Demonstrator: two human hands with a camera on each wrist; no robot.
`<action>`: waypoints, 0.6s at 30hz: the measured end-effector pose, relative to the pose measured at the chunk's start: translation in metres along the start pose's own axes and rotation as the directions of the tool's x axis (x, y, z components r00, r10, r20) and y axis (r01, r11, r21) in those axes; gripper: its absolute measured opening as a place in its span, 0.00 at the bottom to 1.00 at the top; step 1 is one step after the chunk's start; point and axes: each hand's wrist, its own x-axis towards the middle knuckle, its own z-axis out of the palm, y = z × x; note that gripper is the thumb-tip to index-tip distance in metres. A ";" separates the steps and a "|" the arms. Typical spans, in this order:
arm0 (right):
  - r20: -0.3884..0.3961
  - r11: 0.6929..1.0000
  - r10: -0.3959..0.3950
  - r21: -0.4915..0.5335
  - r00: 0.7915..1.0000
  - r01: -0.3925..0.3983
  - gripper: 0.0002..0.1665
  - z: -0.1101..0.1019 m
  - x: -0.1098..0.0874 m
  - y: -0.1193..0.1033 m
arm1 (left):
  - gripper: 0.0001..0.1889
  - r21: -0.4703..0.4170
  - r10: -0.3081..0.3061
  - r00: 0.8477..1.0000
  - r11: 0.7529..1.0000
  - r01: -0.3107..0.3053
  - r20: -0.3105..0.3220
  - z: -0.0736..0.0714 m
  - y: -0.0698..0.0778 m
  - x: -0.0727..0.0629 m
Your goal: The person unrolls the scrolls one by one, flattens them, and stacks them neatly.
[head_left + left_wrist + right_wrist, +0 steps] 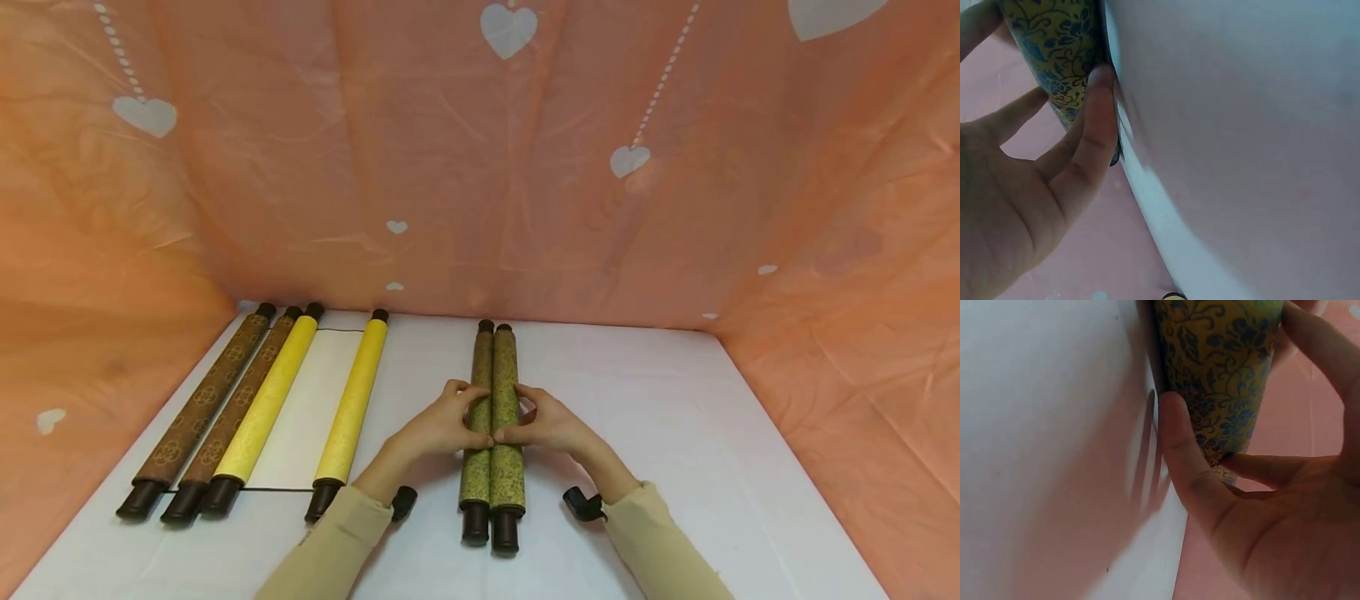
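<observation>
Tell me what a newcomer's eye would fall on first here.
Probably the two patterned rolls, side by side near the centre, with the left hand and right hand gripping them from either side. Next, two bright yellow rolls, spaced apart on the left, with two brown rolls further left. Behind hangs an orange curtain.

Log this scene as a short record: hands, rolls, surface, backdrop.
left hand: grips the left greenish roll
right hand: grips the right greenish roll
greenish pair: side by side, dark ends
yellow rolls: two, set apart, left of the greenish pair
brown rolls: two, left of the yellow ones
surface: white
backdrop: orange with pale hearts
</observation>
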 end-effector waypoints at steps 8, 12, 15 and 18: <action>-0.026 0.997 -0.012 -0.073 1.000 0.010 0.62 0.003 -0.001 0.002 | 0.40 0.027 0.004 1.000 1.000 -0.004 0.014 -0.002 -0.006 -0.002; -0.052 0.994 0.005 -0.106 0.999 -0.010 0.64 0.000 -0.003 0.002 | 0.40 0.027 -0.002 1.000 1.000 0.001 0.020 -0.004 -0.009 -0.003; -0.066 0.993 -0.001 -0.114 0.998 -0.007 0.66 -0.005 -0.003 0.002 | 0.40 0.032 0.012 0.999 0.999 -0.013 0.032 -0.008 -0.010 -0.003; -0.033 0.990 -0.063 -0.129 0.997 0.059 0.64 -0.010 -0.003 0.004 | 0.40 0.046 0.029 0.998 0.998 -0.032 0.060 -0.013 -0.011 -0.004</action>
